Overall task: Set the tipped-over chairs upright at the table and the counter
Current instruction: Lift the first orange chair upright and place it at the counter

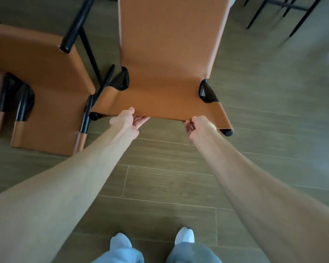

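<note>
A tan leather chair [169,59] with a black metal frame is straight ahead of me, its near edge lifted off the floor. My left hand [129,120] grips that near edge, thumb on top and fingers underneath. My right hand [195,125] holds the same edge further right, fingers curled under it. A second tan chair [40,86] lies tipped over on the floor to the left, its black legs [74,31] sticking up and across.
Thin black legs of other furniture [285,12] stand at the top right. Grey-brown wood-look floor [169,177] spreads below and to the right. My feet in white shoes [184,236] are at the bottom centre.
</note>
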`<action>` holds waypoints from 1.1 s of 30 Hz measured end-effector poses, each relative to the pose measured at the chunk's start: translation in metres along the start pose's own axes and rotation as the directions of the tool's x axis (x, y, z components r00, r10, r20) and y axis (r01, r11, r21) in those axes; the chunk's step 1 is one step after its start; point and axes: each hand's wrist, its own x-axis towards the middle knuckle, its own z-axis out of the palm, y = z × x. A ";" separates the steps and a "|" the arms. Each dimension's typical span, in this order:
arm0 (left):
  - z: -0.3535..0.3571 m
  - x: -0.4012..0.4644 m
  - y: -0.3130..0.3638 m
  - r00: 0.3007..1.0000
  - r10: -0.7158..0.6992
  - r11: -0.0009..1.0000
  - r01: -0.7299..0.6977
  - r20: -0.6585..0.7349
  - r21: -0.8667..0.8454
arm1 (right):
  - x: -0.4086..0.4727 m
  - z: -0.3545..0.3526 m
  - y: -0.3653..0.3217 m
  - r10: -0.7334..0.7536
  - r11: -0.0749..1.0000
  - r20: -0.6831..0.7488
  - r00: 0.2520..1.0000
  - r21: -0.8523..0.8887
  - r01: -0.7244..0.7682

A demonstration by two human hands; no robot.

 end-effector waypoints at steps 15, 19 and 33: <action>0.101 -0.010 0.119 0.989 -0.115 0.992 0.109 0.089 0.069 | -0.034 0.079 -0.114 -0.041 0.999 0.046 0.998 0.004 0.041; 0.139 0.000 0.148 0.991 -0.038 0.997 0.030 0.126 0.065 | -0.027 0.112 -0.150 -0.111 0.994 0.040 0.993 0.011 0.111; 0.338 0.049 0.264 0.995 0.072 0.982 -0.083 0.069 0.172 | 0.033 0.262 -0.330 -0.131 0.985 0.160 0.978 -0.088 0.146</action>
